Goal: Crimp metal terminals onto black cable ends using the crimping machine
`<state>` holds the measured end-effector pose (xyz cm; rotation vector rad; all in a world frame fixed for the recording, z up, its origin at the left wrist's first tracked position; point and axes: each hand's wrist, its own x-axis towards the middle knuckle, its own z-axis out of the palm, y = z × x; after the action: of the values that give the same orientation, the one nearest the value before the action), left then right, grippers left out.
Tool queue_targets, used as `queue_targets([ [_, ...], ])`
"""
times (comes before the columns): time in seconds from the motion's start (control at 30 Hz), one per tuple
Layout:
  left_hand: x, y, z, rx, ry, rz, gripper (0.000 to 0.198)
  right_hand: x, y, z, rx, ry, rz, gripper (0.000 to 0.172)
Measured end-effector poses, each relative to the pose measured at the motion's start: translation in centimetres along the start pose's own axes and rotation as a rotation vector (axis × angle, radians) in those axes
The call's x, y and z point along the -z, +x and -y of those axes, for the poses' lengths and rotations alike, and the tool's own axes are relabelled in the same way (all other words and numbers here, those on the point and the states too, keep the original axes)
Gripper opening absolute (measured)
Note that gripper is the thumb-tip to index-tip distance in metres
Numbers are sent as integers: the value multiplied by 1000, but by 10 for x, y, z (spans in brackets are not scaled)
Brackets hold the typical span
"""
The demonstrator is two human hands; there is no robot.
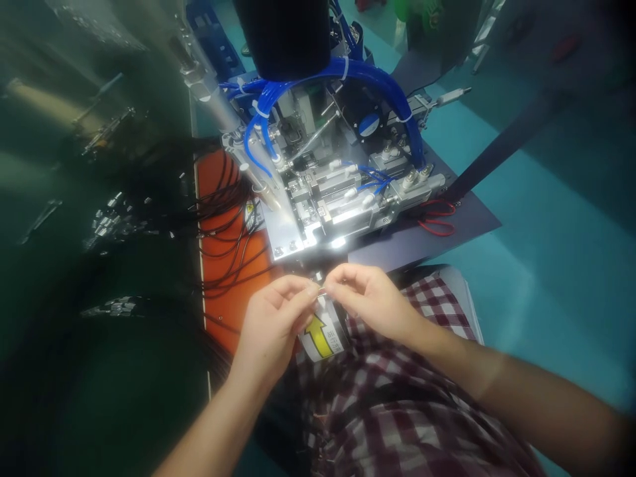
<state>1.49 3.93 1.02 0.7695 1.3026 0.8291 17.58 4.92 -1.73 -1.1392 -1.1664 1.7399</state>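
Note:
My left hand (275, 318) is closed in a pinch, thumb against forefinger. Facing it, my right hand (375, 298) pinches too, and the fingertips of both nearly meet. Between them shows a small thin piece (322, 291), perhaps a wire end, too small to name for certain; both hands seem to hold it. Just below lies a white label with a yellow arrow (320, 336). Beyond my fingers stands a metal machine fixture (342, 205) with slides and air fittings, brightly lit at its front edge.
Thick blue air tubes (348, 69) arch over the fixture. Several black cables (228, 245) run across an orange surface (216, 311) on the left. A red cord loop (437, 218) lies at the right on a grey plate (477, 222). Blurred metal parts (116, 218) lie far left.

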Motion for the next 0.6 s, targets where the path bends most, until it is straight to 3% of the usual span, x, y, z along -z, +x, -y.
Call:
queue_targets([
  [0.33,-1,0,0,25,-14,-2,22,-4,-1,4,-26,-47,-65,12],
  [0.6,-3,-1,1,1,-45,3,20,-12,-2,5,-65,75,-88,9],
])
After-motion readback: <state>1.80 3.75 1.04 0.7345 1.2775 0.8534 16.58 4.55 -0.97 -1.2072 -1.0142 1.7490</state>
